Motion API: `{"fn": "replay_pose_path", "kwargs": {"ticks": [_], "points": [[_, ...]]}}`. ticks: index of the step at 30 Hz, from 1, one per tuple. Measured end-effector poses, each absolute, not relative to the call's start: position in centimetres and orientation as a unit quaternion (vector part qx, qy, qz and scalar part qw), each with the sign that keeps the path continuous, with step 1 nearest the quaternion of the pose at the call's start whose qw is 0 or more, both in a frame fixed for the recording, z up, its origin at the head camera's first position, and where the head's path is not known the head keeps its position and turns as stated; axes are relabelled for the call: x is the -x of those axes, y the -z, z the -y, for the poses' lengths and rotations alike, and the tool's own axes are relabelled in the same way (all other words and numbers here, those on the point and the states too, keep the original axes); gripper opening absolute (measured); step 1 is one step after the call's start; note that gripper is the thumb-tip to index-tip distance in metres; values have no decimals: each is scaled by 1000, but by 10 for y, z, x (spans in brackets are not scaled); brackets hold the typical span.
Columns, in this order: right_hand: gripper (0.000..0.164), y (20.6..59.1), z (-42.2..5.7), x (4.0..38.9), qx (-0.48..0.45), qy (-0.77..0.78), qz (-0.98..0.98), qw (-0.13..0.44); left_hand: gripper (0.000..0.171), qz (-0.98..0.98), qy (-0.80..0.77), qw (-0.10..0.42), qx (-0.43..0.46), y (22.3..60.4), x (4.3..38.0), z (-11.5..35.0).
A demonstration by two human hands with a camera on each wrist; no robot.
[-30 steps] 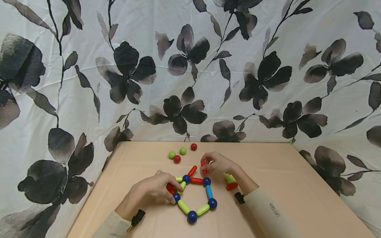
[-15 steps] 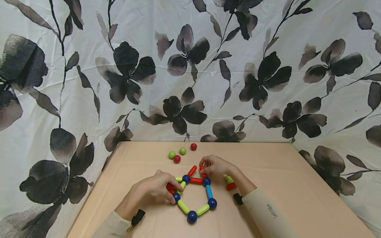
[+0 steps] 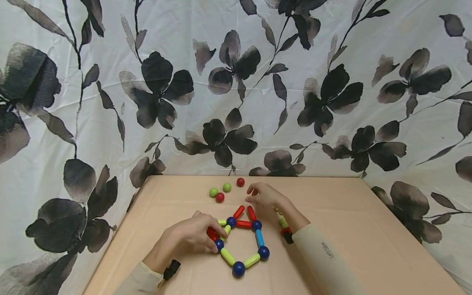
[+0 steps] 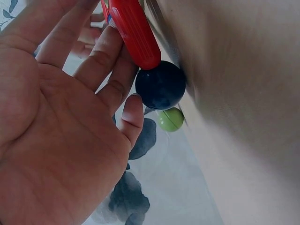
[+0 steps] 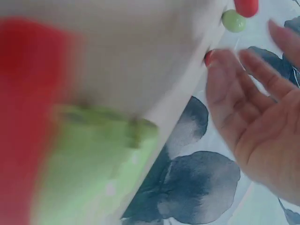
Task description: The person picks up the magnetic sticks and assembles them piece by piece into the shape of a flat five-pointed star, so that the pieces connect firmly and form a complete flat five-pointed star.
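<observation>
Red rod (image 3: 251, 213) now touching the blue ball (image 3: 256, 225), my right hand (image 3: 266, 196) has let go, fingers loose; the frame (image 3: 228, 257) my left hand (image 3: 193, 230) grips seems one spoke richer.

cream sleeves (image 3: 328, 262) meet black wristbands (image 3: 171, 269), one sleeve bearing lettering (image 3: 327, 249).

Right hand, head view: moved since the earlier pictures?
Yes. The bare right hand has moved farther from the person, toward the far edge of the tan tabletop, and off the glossy red rod it held.
</observation>
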State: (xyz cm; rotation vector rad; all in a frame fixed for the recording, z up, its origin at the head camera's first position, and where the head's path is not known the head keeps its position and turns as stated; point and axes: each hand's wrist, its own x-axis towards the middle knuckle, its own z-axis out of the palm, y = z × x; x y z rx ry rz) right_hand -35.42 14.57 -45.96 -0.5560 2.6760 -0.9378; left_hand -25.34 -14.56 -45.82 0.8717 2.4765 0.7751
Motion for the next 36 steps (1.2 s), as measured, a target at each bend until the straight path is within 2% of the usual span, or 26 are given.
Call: {"fn": "replay_pose_path", "kwargs": {"ticks": [4, 13, 19, 23, 29, 36], "points": [[42, 457, -137, 371, 185, 276, -940, 75, 35, -887, -275, 199, -313, 459, 254, 147], [47, 469, -118, 398, 199, 221, -954, 41, 35, -891, -270, 188, -312, 460, 252, 149], [52, 468, -107, 401, 206, 144, -965, 74, 35, -888, -275, 194, -313, 458, 252, 148], [45, 468, -105, 396, 222, 101, -967, 72, 36, -887, -274, 198, -314, 459, 252, 146], [20, 469, -106, 392, 257, 73, -962, 61, 36, -888, -277, 196, -311, 460, 250, 146], [16, 466, -123, 386, 233, 180, -952, 81, 36, -887, -274, 190, -321, 460, 251, 146]]}}
